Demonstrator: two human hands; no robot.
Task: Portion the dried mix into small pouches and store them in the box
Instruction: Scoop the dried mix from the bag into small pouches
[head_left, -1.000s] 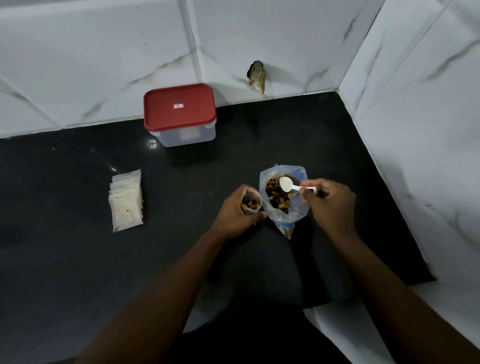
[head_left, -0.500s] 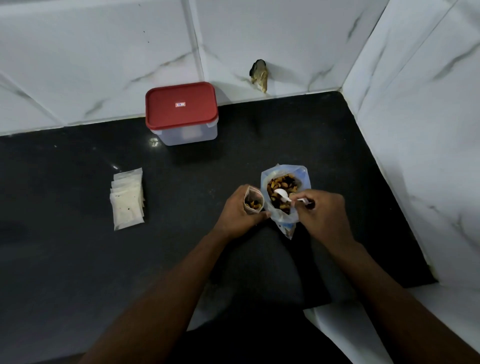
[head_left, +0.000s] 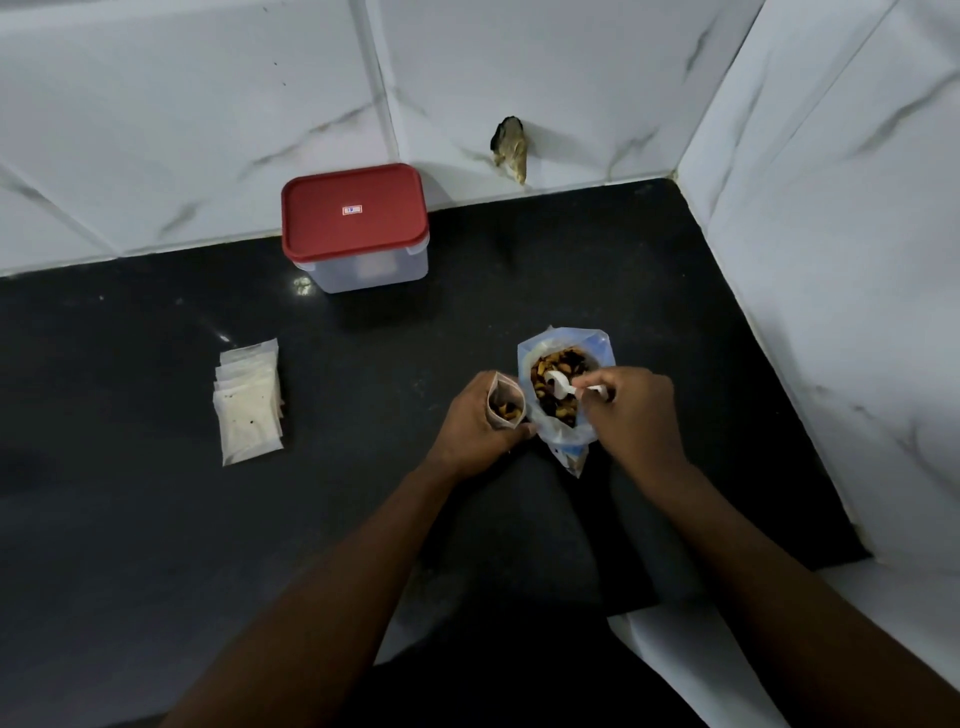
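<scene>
Dried mix (head_left: 563, 413) of tan and dark pieces sits in two places at the centre of the frame: most of it in an open clear plastic bag (head_left: 566, 441), and a little at the bottom of a small pouch (head_left: 505, 387) just left of that bag.

Nearest the camera, two bare forearms reach up from the lower edge over the black counter (head_left: 156, 519). The left hand (head_left: 470, 431) has its fingers curled round the small pouch, gripping it upright with its mouth spread open; the pouch stands right against the bag's left side. The right hand (head_left: 631, 415) is bunched, with its fingertips pinching the handle of a white spoon (head_left: 558, 384) whose bowl lies down among the pieces inside the bag.

Farther off, at the left of the frame, a stack of flat whitish pouches (head_left: 248, 405) lies fanned on the counter, well apart from both hands. Beyond, toward the upper centre, the clear box (head_left: 363, 270) stands against the wall with its red lid (head_left: 353, 210) on. Behind it rise white marbled wall tiles (head_left: 182, 104); a dark ragged patch (head_left: 511, 148) marks one of them at the upper right of the box — I cannot tell what it is.
</scene>
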